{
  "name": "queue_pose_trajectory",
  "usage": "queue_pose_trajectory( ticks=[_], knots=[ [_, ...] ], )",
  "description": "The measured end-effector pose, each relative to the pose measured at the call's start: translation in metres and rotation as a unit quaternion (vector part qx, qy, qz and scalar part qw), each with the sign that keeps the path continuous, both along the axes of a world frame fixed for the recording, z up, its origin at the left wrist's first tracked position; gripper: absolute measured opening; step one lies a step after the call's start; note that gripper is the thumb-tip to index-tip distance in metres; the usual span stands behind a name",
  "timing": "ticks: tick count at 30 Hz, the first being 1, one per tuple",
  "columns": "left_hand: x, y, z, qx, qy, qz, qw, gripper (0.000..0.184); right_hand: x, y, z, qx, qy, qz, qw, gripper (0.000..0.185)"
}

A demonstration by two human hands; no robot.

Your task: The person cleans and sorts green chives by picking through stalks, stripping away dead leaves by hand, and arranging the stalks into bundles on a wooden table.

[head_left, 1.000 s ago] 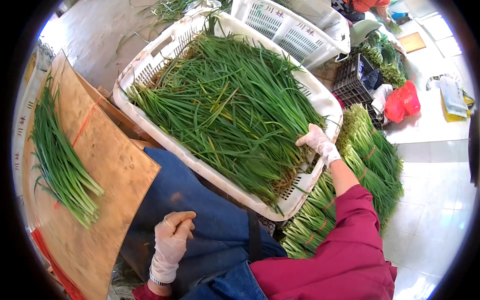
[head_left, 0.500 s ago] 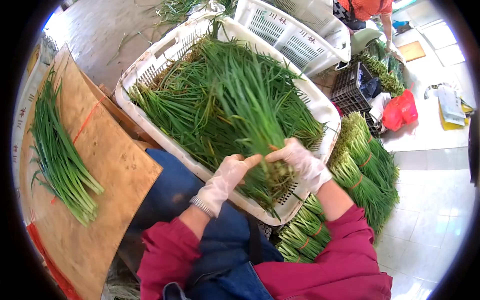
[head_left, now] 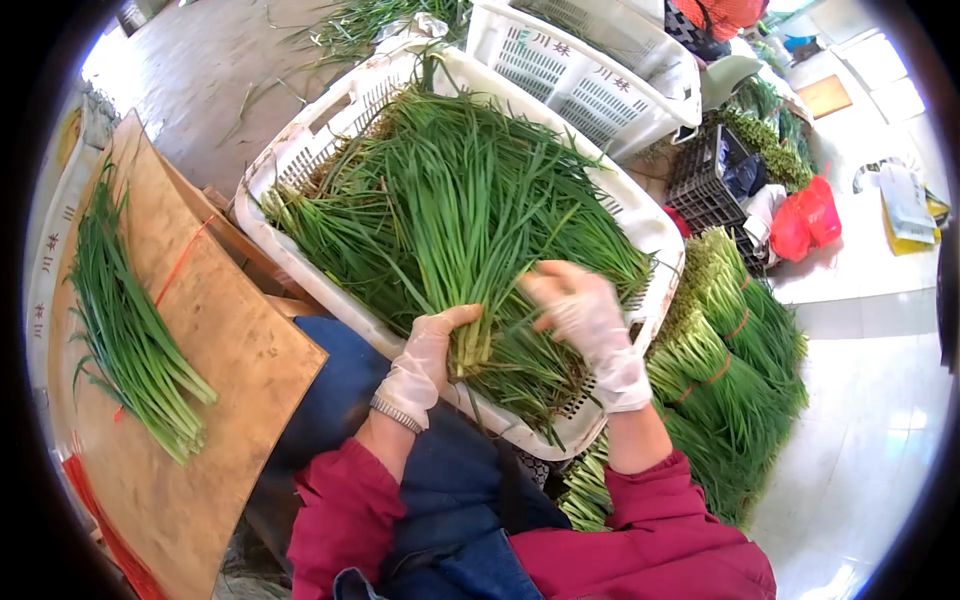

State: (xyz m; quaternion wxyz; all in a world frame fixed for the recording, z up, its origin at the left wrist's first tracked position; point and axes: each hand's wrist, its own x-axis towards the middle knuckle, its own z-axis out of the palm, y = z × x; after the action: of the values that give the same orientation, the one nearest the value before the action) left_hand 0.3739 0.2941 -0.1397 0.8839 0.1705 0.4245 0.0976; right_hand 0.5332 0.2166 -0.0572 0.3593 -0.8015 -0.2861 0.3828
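My left hand (head_left: 430,352), in a thin whitish glove, is closed round the pale lower ends of a bunch of garlic chives (head_left: 455,230). The green leaves fan out away from me over the loose chives in a white plastic crate (head_left: 345,292). To the right, my gloved right hand (head_left: 582,315) hovers over the crate's near right part, slightly blurred. Its fingers are bent but apart, and I see nothing held in them. Below it lie short, messy leaf scraps (head_left: 530,378) inside the crate.
On my left, a wooden board (head_left: 250,350) carries a chive bundle (head_left: 140,330) and a red tie (head_left: 185,262). Tied chive bundles (head_left: 735,370) are stacked at right. Beyond stand another white crate (head_left: 570,75), a black crate (head_left: 700,180) and a red bag (head_left: 805,220).
My left hand has taken the chive bunch by its base and shifted it leftward. The right hand has come away from the bunch, and its fingers have spread.
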Motion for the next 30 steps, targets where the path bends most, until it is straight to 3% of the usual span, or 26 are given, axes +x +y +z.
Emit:
queue_pose_trajectory(
  ticks=[2,4,6,8,9,10,11,12,14,18,21,23,26,28,29,30],
  knots=[
    [0.001,-0.002,-0.008,0.036,0.0,0.001,0.999,0.023,0.025,-0.015,-0.016,-0.048,0.006,-0.068,0.997,0.072],
    [-0.003,-0.001,0.001,0.109,-0.001,-0.078,0.991,0.023,0.023,-0.027,-0.032,-0.087,0.131,-0.049,0.986,0.08],
    [-0.006,-0.008,0.026,0.182,0.009,-0.124,0.975,0.02,0.009,-0.04,-0.071,-0.046,0.271,-0.002,0.961,0.083],
    [-0.008,-0.026,0.032,0.269,-0.011,-0.123,0.955,0.025,-0.008,-0.049,-0.12,0.07,0.402,-0.063,0.911,0.076],
    [-0.012,-0.037,0.028,0.334,0.049,-0.163,0.927,0.042,-0.036,-0.033,-0.092,0.215,0.458,-0.135,0.852,0.063],
    [-0.014,-0.042,0.038,0.396,0.109,-0.201,0.89,0.061,-0.041,-0.031,-0.08,0.202,0.482,-0.131,0.843,0.069],
    [-0.018,-0.05,0.051,0.439,0.214,-0.279,0.827,0.066,-0.044,-0.028,-0.074,0.222,0.552,-0.119,0.795,0.064],
    [-0.025,-0.053,0.073,0.463,0.223,-0.309,0.8,0.072,-0.048,-0.025,-0.068,0.239,0.618,-0.106,0.741,0.059],
    [-0.038,-0.054,0.107,0.479,0.268,-0.333,0.767,0.077,-0.064,-0.015,-0.043,0.274,0.599,-0.118,0.743,0.059],
    [-0.092,-0.059,0.176,0.555,0.287,-0.227,0.747,0.085,-0.103,0.003,0.037,0.328,0.563,-0.03,0.758,0.054],
    [-0.152,-0.07,0.201,0.684,0.254,-0.063,0.681,0.091,-0.148,0.02,0.093,0.357,0.475,0.091,0.8,0.057],
    [-0.194,-0.078,0.228,0.708,0.279,0.007,0.649,0.093,-0.191,0.024,0.14,0.354,0.531,0.166,0.752,0.05],
    [-0.252,-0.096,0.255,0.596,0.205,0.251,0.734,0.087,-0.267,0.035,0.181,0.341,0.524,0.277,0.729,0.038],
    [-0.288,-0.1,0.279,0.582,0.152,0.339,0.723,0.078,-0.317,0.04,0.198,0.384,0.479,0.364,0.701,0.033],
    [-0.308,-0.103,0.29,0.628,0.231,0.331,0.666,0.067,-0.338,0.042,0.206,0.365,0.487,0.405,0.682,0.032],
    [-0.326,-0.106,0.302,0.615,0.253,0.349,0.661,0.055,-0.363,0.044,0.215,0.344,0.495,0.447,0.661,0.032]
  ],
)
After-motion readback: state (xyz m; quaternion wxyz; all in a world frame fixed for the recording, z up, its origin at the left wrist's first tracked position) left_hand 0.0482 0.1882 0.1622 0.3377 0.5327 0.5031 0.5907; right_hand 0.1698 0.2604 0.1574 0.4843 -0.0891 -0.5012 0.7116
